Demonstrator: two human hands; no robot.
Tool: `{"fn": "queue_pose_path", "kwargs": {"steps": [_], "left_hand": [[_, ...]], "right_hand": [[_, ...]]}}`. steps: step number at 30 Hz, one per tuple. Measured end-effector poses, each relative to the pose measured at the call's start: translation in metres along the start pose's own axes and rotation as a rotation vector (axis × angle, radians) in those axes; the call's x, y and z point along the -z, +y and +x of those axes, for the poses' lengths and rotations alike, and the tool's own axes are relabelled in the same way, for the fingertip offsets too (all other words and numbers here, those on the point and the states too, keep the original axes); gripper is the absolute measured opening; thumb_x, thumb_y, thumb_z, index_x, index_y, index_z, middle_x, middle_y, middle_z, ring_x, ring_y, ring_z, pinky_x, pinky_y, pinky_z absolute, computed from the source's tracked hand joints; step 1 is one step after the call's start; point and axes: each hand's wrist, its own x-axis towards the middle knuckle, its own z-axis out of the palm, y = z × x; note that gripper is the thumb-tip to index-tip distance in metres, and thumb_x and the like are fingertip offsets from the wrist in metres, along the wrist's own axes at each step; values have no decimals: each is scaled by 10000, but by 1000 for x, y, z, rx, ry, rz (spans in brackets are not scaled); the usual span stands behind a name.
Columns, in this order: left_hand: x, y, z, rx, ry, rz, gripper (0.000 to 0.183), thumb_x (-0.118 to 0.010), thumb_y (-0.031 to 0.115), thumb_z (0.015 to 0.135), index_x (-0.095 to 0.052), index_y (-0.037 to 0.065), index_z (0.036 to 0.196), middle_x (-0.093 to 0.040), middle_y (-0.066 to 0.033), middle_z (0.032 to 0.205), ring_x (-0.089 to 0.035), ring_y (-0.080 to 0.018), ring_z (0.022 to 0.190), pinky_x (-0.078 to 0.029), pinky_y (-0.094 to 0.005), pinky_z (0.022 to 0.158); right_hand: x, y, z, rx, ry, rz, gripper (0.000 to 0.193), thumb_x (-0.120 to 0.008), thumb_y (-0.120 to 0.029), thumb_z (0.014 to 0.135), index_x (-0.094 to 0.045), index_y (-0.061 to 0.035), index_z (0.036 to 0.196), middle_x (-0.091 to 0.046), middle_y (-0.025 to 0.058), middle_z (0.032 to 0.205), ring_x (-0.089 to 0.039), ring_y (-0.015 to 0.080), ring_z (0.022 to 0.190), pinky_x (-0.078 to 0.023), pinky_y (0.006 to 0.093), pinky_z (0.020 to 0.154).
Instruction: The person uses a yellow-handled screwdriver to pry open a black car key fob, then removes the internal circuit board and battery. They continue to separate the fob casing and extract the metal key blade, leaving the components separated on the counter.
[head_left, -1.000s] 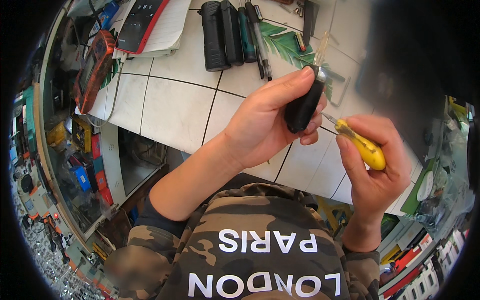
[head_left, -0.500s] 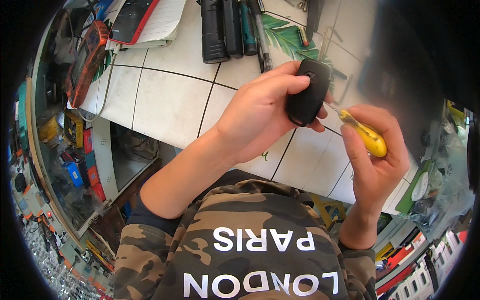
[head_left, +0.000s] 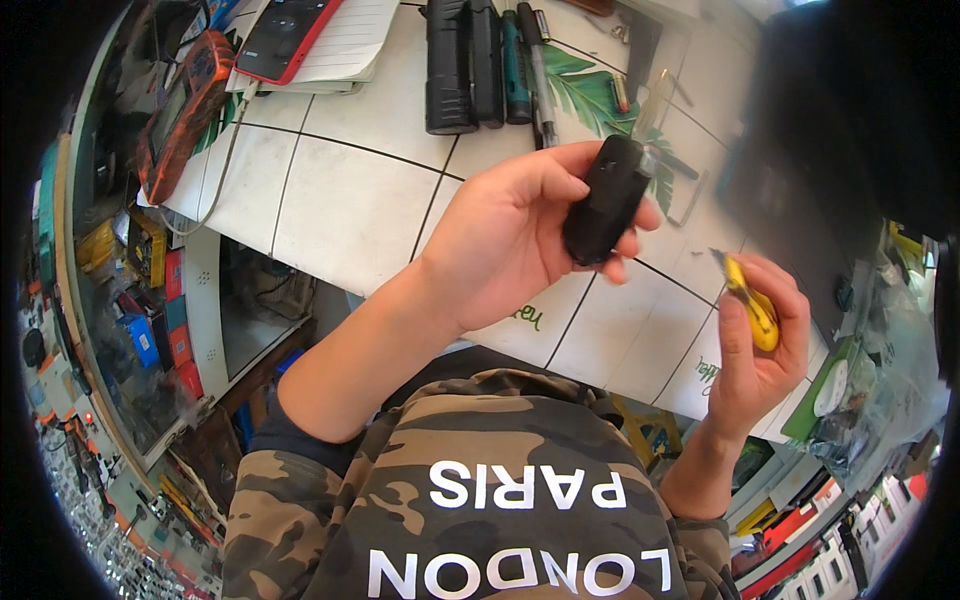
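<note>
My left hand (head_left: 525,225) grips the black key fob (head_left: 605,200) above the tabletop (head_left: 350,190), in from its near edge; my right hand (head_left: 770,375) pinches a yellow-handled tool (head_left: 757,308), apart from the fob. Skidding under pressure, it could stab my left hand.

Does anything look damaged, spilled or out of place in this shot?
Nothing looks spilled. The small pointed tool with a yellow bulbous handle, held in the right hand, has dark patches along that handle, perhaps grime or wear.

Brown-and-black camouflage top (head_left: 490,532), white block lettering (head_left: 517,487), dark sleeve cuffs (head_left: 308,432)
</note>
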Motion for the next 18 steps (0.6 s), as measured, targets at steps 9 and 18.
{"fn": "queue_pose_path", "kwargs": {"steps": [9,18], "left_hand": [[8,-1,5,118,-142,-288,630,-281,463,948,-412,-65,1266,-459,-49,777,-372,-86,458,-288,-214,386],[9,-4,13,118,-138,-254,657,-285,490,948,-384,-56,1298,-526,-88,921,-404,-84,486,-290,-206,403]], "right_hand": [[1,38,-24,-168,205,-15,195,-602,-21,836,-572,19,1025,-593,122,1042,-559,154,935,-446,261,845],[-1,44,-27,-220,239,23,187,-608,-34,838,-581,8,1019,-598,103,1041,-558,126,913,-448,238,821]]}}
